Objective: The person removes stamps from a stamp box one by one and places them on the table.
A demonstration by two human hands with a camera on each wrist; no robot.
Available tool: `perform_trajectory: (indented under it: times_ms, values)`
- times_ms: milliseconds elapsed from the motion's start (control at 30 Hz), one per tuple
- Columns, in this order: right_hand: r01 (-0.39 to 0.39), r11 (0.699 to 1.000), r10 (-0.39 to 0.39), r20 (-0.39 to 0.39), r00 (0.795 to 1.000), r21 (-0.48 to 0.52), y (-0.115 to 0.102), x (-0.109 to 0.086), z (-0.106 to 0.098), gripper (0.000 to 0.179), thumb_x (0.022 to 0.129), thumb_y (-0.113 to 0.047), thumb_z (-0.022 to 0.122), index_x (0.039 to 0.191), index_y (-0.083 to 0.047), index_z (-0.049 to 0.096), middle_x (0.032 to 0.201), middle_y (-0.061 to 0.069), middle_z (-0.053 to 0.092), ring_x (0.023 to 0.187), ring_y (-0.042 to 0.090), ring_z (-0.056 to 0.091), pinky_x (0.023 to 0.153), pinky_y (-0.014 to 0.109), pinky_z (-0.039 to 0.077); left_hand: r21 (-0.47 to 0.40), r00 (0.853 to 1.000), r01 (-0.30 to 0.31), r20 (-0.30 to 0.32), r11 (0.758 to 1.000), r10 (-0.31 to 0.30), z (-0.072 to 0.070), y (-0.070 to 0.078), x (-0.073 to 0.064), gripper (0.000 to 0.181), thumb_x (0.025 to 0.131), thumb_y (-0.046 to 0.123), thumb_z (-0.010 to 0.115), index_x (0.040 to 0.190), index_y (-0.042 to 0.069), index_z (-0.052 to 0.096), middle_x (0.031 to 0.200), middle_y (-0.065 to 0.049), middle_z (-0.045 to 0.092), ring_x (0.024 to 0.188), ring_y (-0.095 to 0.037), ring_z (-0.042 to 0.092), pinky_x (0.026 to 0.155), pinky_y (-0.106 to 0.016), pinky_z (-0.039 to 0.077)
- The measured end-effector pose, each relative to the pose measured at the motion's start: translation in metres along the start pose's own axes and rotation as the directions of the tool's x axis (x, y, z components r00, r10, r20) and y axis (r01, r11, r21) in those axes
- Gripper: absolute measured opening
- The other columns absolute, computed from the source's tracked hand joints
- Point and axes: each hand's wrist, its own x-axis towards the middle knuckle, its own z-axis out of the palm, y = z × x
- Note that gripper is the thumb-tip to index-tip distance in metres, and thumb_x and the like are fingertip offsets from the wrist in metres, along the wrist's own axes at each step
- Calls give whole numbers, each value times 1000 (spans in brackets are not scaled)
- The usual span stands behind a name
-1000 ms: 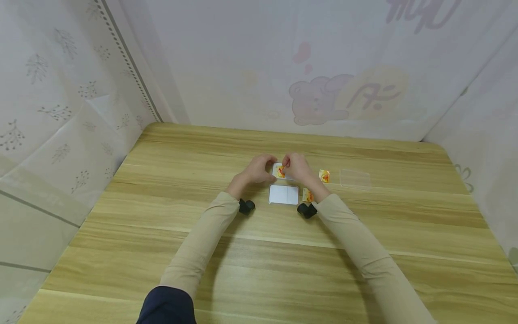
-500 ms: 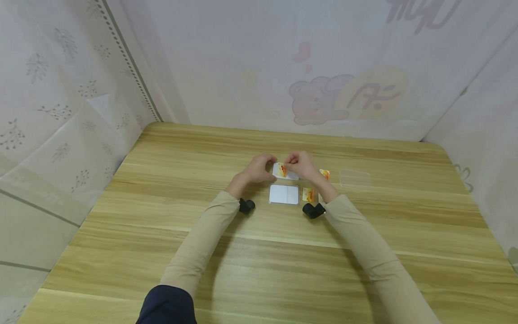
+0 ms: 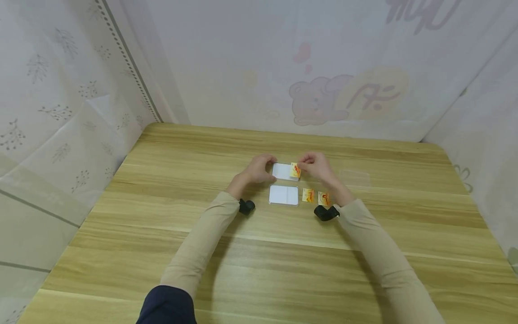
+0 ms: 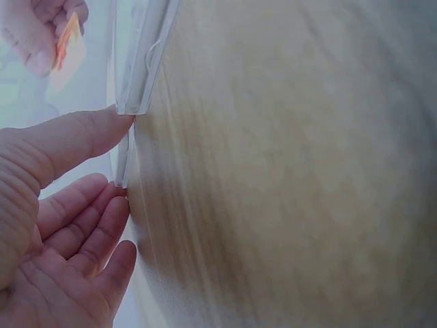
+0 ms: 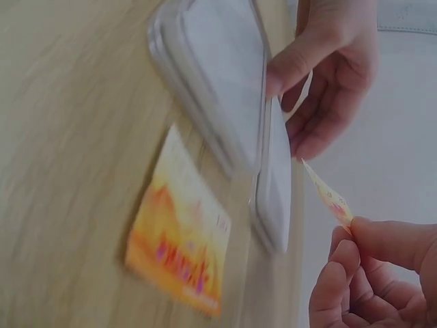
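Note:
My left hand [image 3: 259, 169] holds the left end of the far white flat case [image 3: 281, 170], thumb at the near corner and fingers at the far one; the left wrist view shows its thumb [image 4: 89, 139] against the clear edge. Over the case's right end, my right hand [image 3: 317, 166] pinches a small yellow-orange printed card [image 3: 295, 170] between thumb and fingertips. In the right wrist view that card [image 5: 329, 197] is seen nearly edge-on, tilted up. A second white case [image 3: 283, 194] with a clear rim lies just nearer, no hand on it.
Right of the near case lie two more printed cards, one [image 3: 308, 195] beside it and another [image 3: 323, 198] further right. A clear thin plastic piece [image 3: 355, 178] lies beyond the right hand. Behind the wooden table [image 3: 243, 270] hangs a patterned curtain [image 3: 226, 67].
My right hand has moved right, carrying the card from the far case's left half to its right end. It now covers the card lying at the far right. My left hand stays put.

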Motion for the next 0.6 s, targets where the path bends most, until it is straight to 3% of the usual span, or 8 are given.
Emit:
perform_trajectory:
  times_ms: [233,600]
  values:
    - [-5,1000,4,-35,999,-28,8,-5,-11,13,88,-7,63,92,6,61,76,12,61,66,19,54,51,22,40,-1,1000,-11,1,1000,11,-1,0,-1,55,76,7,75,124,-6,52,125,-18,54,118,-29,47,103,-34,35]
    - [-32,999,30,-41,999,-43,21,-7,-24,7,87,-5,63,88,2,60,76,10,58,62,17,51,49,22,41,-11,1000,-29,-4,1000,29,0,-1,-1,56,76,7,75,124,-7,51,126,-19,53,119,-30,46,104,-35,35]
